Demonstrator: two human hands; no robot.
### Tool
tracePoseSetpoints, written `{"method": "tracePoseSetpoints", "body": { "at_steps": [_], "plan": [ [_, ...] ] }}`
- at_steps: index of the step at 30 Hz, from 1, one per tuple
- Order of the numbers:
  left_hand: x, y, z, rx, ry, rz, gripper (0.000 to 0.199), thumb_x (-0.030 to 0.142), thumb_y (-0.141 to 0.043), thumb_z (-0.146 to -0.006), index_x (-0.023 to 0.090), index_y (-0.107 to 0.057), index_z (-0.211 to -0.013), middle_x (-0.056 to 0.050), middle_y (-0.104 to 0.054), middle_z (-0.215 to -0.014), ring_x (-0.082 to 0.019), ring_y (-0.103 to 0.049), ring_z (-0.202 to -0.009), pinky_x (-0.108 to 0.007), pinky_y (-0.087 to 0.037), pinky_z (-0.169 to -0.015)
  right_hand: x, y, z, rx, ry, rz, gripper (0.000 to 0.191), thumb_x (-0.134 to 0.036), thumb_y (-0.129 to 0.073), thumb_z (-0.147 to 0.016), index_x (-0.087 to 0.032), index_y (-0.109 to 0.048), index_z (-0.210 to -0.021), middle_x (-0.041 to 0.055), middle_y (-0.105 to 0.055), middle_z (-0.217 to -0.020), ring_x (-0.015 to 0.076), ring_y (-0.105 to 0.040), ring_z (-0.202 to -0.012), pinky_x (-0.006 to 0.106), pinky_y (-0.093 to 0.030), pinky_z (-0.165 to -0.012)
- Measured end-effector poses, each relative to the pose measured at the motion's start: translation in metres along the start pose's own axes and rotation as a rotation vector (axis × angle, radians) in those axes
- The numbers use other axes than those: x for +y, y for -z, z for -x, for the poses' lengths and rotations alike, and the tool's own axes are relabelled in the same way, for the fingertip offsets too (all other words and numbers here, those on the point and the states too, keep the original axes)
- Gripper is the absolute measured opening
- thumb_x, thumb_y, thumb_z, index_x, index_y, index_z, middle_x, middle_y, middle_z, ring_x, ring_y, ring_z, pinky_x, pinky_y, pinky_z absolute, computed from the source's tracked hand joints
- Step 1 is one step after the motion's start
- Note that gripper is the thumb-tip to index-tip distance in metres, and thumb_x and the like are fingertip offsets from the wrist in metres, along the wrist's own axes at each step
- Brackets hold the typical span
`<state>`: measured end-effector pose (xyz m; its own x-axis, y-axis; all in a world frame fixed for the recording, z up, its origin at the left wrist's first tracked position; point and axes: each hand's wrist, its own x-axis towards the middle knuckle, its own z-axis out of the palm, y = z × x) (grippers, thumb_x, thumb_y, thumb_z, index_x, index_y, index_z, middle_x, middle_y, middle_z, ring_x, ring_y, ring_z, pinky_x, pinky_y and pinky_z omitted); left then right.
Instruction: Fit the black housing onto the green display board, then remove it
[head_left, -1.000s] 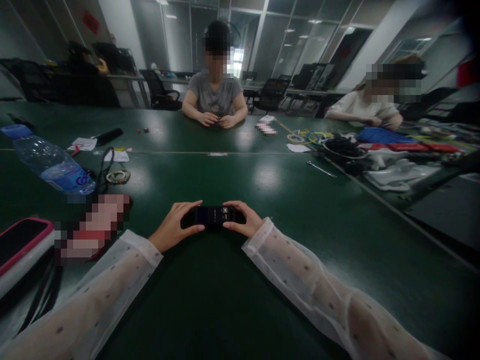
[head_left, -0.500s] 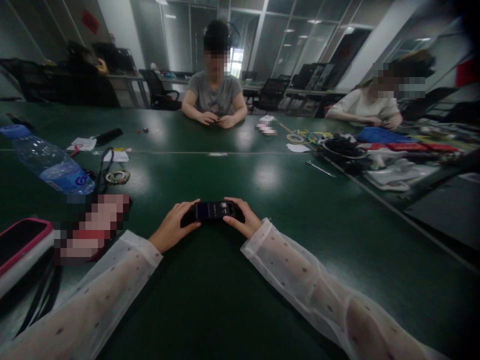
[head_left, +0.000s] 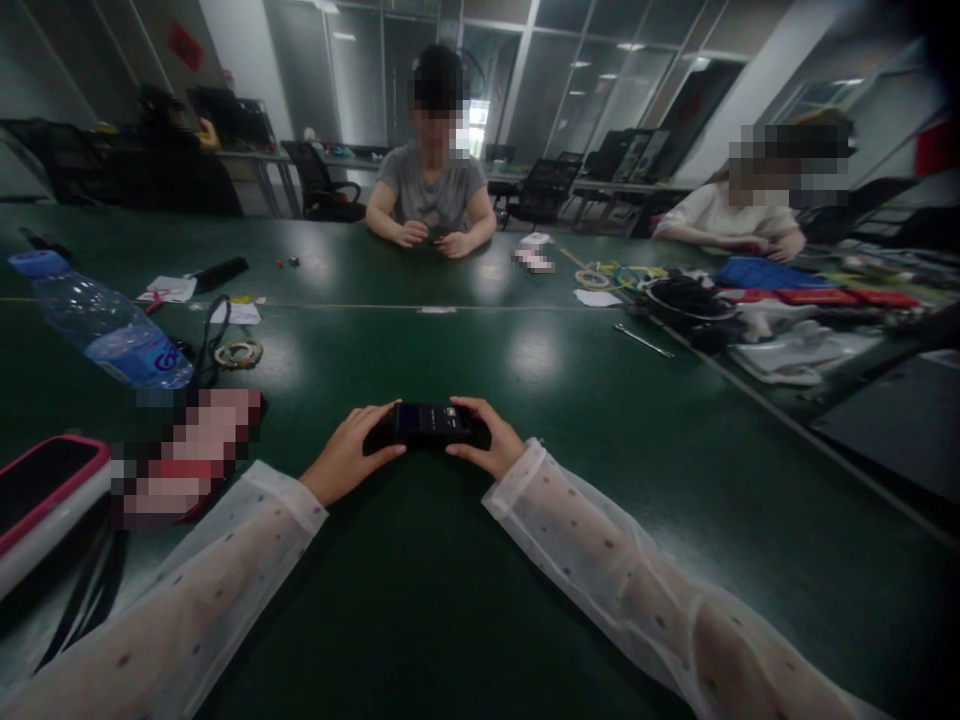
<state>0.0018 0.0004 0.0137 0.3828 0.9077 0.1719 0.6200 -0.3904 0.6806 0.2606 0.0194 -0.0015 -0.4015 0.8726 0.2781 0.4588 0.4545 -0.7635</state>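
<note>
Right hand [head_left: 491,438] is shifting its thumb toward the near edge of oblong black device [head_left: 427,424], gripping one end; left hand [head_left: 346,455] is holding the other. White markings showing, it's sitting right of bottle [head_left: 124,335].

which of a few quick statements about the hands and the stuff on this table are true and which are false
1. The left hand and right hand both hold the black device. True.
2. The plastic bottle is right of both hands. False: the plastic bottle is to their left.
3. A slim metal tool lies on the green table. True.
4. The wearer's sleeves are solid black. False: the sleeves are sheer white with dark spots.
5. The person opposite wears a grey top. True.
</note>
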Motion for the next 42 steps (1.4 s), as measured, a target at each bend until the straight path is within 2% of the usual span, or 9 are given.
{"method": "tracePoseSetpoints", "body": {
  "at_steps": [9,14,17,20,25,30,36,42],
  "plan": [
    [-0.003,-0.002,0.0,0.017,-0.025,-0.014,0.062,0.04,-0.062,-0.08,0.026,-0.036,-0.135,-0.007,-0.052,-0.124,-0.025,-0.047,-0.113,-0.045,-0.04,-0.096,0.0,-0.002,-0.001,0.036,-0.022,-0.069,0.052,-0.028,-0.072,-0.07,-0.026,-0.047,-0.116,0.0049,-0.058,-0.112,0.0223,-0.057,-0.108,0.045,-0.044,-0.095],
    [-0.006,-0.003,0.001,0.033,0.007,0.02,0.058,0.039,-0.062,-0.081,0.025,-0.039,-0.132,-0.007,-0.054,-0.116,-0.024,-0.052,-0.106,-0.043,-0.044,-0.092,0.003,-0.006,0.0,0.116,-0.02,-0.154,0.051,-0.03,-0.072,-0.07,-0.026,-0.046,-0.114,0.0049,-0.061,-0.11,0.0225,-0.059,-0.105,0.044,-0.046,-0.093],
    [-0.006,-0.003,0.001,0.035,0.005,0.022,0.054,0.037,-0.061,-0.081,0.025,-0.042,-0.13,-0.007,-0.055,-0.113,-0.024,-0.054,-0.103,-0.042,-0.046,-0.088,0.0,-0.005,0.001,0.227,-0.01,-0.198,0.05,-0.033,-0.07,-0.072,-0.024,-0.045,-0.115,0.0065,-0.061,-0.109,0.022,-0.059,-0.103,0.042,-0.045,-0.093],
    [-0.004,-0.002,0.0,0.026,-0.004,0.026,0.051,0.035,-0.061,-0.082,0.027,-0.042,-0.129,-0.006,-0.055,-0.115,-0.024,-0.053,-0.104,-0.043,-0.046,-0.087,0.0,-0.002,-0.001,0.404,-0.033,-0.208,0.049,-0.037,-0.066,-0.075,-0.023,-0.042,-0.114,0.0081,-0.058,-0.109,0.0219,-0.059,-0.102,0.04,-0.046,-0.091],
    [-0.003,0.0,0.001,0.01,0.017,0.036,0.051,0.037,-0.061,-0.082,0.027,-0.043,-0.129,-0.006,-0.054,-0.117,-0.025,-0.052,-0.105,-0.044,-0.046,-0.086,0.021,0.0,-0.005,0.639,-0.1,-0.148,0.051,-0.04,-0.067,-0.071,-0.021,-0.04,-0.109,0.0088,-0.058,-0.103,0.0228,-0.059,-0.094,0.042,-0.048,-0.086],
    [-0.002,0.001,0.001,0.001,0.03,0.046,0.049,0.038,-0.06,-0.082,0.026,-0.045,-0.128,-0.006,-0.054,-0.116,-0.025,-0.052,-0.106,-0.044,-0.046,-0.087,0.035,0.0,-0.005,0.639,-0.199,-0.052,0.052,-0.039,-0.069,-0.067,-0.02,-0.042,-0.106,0.0091,-0.058,-0.099,0.0246,-0.059,-0.09,0.045,-0.048,-0.083],
    [-0.004,-0.001,0.001,0.017,0.025,0.051,0.048,0.034,-0.062,-0.082,0.027,-0.045,-0.126,-0.006,-0.055,-0.115,-0.025,-0.052,-0.105,-0.046,-0.045,-0.088,0.031,0.0,-0.004,0.61,-0.196,0.028,0.049,-0.033,-0.068,-0.067,-0.018,-0.043,-0.106,0.0105,-0.056,-0.099,0.0258,-0.058,-0.09,0.046,-0.047,-0.084],
    [-0.005,-0.002,0.001,0.015,0.024,0.05,0.049,0.034,-0.062,-0.082,0.027,-0.045,-0.127,-0.006,-0.055,-0.116,-0.025,-0.052,-0.105,-0.046,-0.046,-0.088,0.038,0.0,-0.002,0.593,-0.202,0.145,0.052,-0.033,-0.067,-0.068,-0.019,-0.044,-0.112,0.0117,-0.054,-0.105,0.0283,-0.055,-0.095,0.051,-0.044,-0.087]
  ]
}}
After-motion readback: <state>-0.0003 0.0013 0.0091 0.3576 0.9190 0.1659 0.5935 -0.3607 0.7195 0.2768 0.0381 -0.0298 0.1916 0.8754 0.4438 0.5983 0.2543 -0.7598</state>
